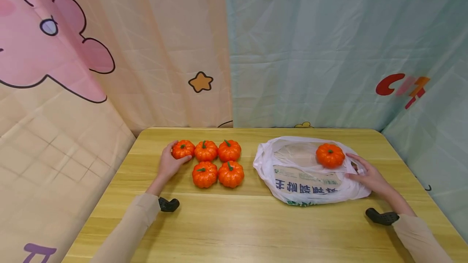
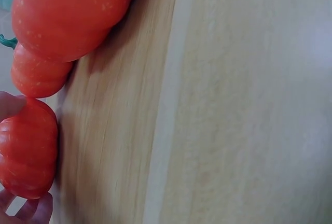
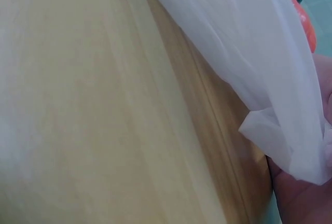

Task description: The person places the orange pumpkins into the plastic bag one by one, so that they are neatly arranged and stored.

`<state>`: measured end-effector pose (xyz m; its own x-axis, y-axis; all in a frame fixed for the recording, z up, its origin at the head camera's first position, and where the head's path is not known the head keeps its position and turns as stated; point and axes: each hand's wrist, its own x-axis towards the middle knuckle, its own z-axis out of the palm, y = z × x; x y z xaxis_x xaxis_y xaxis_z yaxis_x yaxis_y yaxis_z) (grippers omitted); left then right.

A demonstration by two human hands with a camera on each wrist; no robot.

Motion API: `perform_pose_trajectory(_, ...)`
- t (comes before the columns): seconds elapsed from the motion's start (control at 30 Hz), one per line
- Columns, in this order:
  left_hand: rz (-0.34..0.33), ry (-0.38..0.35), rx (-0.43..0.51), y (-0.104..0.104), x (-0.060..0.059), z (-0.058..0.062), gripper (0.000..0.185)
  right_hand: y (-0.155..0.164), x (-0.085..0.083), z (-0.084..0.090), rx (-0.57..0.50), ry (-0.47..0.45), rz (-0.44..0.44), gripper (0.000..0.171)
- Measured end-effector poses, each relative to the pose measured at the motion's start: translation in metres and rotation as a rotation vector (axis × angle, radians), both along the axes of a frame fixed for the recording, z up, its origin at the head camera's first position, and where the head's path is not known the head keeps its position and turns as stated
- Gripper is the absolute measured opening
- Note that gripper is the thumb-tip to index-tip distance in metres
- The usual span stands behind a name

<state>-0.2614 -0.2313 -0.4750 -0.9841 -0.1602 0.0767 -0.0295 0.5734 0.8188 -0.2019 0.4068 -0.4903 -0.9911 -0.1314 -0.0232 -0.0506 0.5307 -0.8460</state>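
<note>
Five small orange pumpkins lie in two rows on the wooden table. My left hand grips the far-left pumpkin of the back row. The left wrist view shows this pumpkin between my fingertips, with two more pumpkins just beyond it. A sixth pumpkin sits on top of a white plastic bag at the right. My right hand holds the bag's right edge beside that pumpkin. The bag drapes over that hand in the right wrist view.
Printed cloth curtains close in the table at the back and on both sides. Bare wood stretches along the front of the table between my two sleeves. The bag carries blue printed characters on its near side.
</note>
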Motion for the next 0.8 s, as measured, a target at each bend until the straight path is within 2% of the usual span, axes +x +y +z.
perform_pose_trajectory(0.37, 0.072, 0.035, 0.047, 0.005, 0.006, 0.002, 0.077, 0.001, 0.0, -0.001, -0.017, 0.009, 0.013, 0.073)
perform_pose_trajectory(0.53, 0.104, 0.067, 0.05, 0.008, 0.012, 0.011, 0.075, 0.001, 0.0, -0.002, -0.013, 0.018, 0.015, 0.073)
perform_pose_trajectory(0.8, 0.117, 0.116, 0.03, 0.017, 0.019, 0.027, 0.075, 0.001, 0.001, -0.002, -0.016, 0.039, 0.014, 0.072)
